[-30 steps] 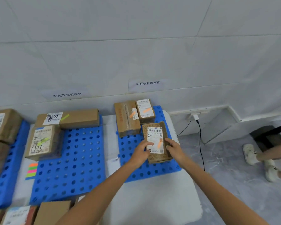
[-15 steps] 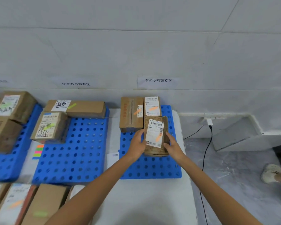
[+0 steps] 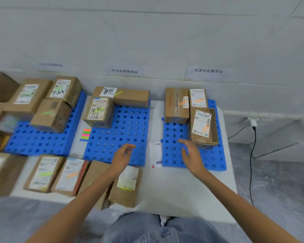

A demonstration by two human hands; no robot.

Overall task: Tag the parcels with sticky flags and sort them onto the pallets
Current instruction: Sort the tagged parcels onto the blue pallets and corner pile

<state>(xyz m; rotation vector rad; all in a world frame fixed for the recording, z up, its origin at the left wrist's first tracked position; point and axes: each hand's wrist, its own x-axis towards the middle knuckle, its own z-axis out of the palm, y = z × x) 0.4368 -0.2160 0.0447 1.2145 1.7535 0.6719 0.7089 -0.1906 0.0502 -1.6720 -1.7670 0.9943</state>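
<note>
Blue pallet (image 3: 174,135) bears the parcel (image 3: 203,127), apart from both hands (image 3: 123,156) (image 3: 191,155).

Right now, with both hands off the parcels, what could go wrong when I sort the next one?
The loose paper slip lies between the pallets near your right hand; a reach might sweep it off. The crumpled parcel sits askew near the edge of the right pallet, so stacking on it may be unstable. The near-row parcels carry mixed flag colours, easy to missort.
</note>
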